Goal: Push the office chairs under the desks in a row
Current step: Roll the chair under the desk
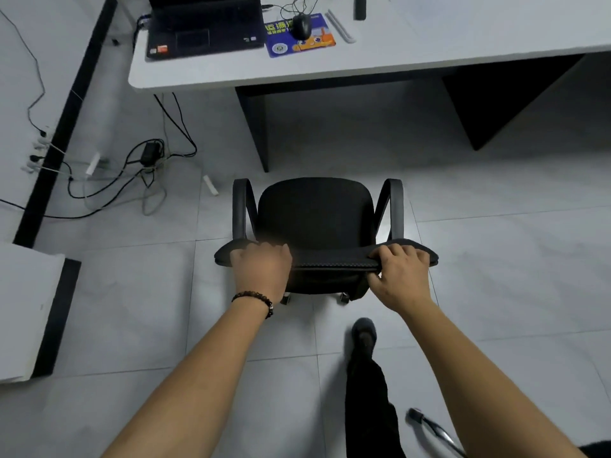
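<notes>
A black office chair (pixel 314 213) with two curved armrests stands on the tiled floor, facing a white desk (pixel 380 61). It sits a short way out from the dark opening under the desk. My left hand (pixel 261 269) grips the top edge of the backrest on its left side. My right hand (pixel 401 274) grips the same edge on its right side. Both arms reach forward from the bottom of the view. The chair's base is mostly hidden under the seat; two castors show below the backrest.
On the desk are a black laptop (pixel 205 24), a mouse (pixel 301 26) and a blue mouse pad (pixel 299 39). Tangled cables and a power adapter (pixel 150 153) lie on the floor at left. My foot (pixel 363 335) is behind the chair. Another chair's leg and castor (pixel 416 415) are at lower right.
</notes>
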A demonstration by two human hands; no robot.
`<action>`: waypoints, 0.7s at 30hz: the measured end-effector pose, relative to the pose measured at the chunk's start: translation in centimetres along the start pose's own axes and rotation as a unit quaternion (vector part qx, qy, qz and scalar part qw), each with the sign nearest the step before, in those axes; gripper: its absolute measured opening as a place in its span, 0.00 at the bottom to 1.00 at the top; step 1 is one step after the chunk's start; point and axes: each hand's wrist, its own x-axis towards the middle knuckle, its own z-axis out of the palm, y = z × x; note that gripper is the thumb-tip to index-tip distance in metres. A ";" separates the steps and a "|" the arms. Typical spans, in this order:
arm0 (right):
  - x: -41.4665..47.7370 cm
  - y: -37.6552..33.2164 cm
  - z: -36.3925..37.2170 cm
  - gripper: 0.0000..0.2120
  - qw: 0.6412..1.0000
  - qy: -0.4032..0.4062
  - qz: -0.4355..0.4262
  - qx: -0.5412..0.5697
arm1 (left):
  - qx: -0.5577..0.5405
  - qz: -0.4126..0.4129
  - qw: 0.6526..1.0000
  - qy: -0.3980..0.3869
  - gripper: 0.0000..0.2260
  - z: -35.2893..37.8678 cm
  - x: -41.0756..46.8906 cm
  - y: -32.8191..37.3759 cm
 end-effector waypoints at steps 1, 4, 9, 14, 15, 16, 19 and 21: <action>2.6 0.7 -0.6 0.18 1.000 0.000 -0.015 0.004 | -0.002 -0.008 1.000 -0.004 0.27 -0.1 2.0 0.7; 10.6 2.2 -2.3 0.22 0.997 0.002 -0.071 0.025 | -0.008 -0.046 0.999 -0.019 0.25 -0.5 7.7 2.8; 19.9 2.3 -3.5 0.16 0.991 0.002 -0.131 0.036 | -0.007 -0.084 0.996 -0.015 0.24 -1.6 15.9 2.9; 23.2 0.8 -3.2 0.14 0.991 0.009 -0.128 0.042 | 0.003 -0.084 0.996 -0.002 0.30 -2.0 20.0 1.3; 23.7 0.7 -3.2 0.14 0.991 0.010 -0.129 0.039 | 0.006 -0.084 0.996 -0.001 0.29 -2.0 20.5 1.3; 24.0 0.6 -3.3 0.15 0.991 0.012 -0.131 0.035 | 0.009 -0.085 0.996 -0.001 0.29 -2.1 20.8 1.3; 24.6 0.6 -3.1 0.14 0.992 0.019 -0.121 0.040 | 0.019 -0.079 0.997 0.007 0.27 -2.0 21.3 1.4; 24.5 0.4 -2.8 0.13 0.992 0.032 -0.106 0.053 | 0.035 -0.055 0.998 0.025 0.26 -2.0 21.7 1.1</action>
